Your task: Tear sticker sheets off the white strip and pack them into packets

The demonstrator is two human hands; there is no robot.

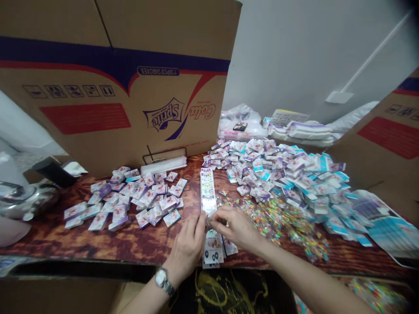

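Observation:
My left hand (188, 246) and my right hand (234, 226) meet at the table's front, their fingertips pinching the lower end of a long printed strip of small packets (208, 192). The strip lies upright across the tabletop, pointing away from me. Under my hands sits a loose stack of printed cards (212, 249), partly hidden by my fingers. A heap of purple-and-white packets (137, 196) lies left of the strip. A larger heap of packets with blue and purple edges (281, 179) spreads to the right, beside small clear bags of colourful pieces (278, 220).
A large upside-down cardboard carton (98, 96) stands behind the left heap, with another carton (389, 135) at right. A metal kettle (26, 200) sits at far left. White plastic bags (238, 124) lie at the back. The tabletop (65, 240) has a brown wood pattern.

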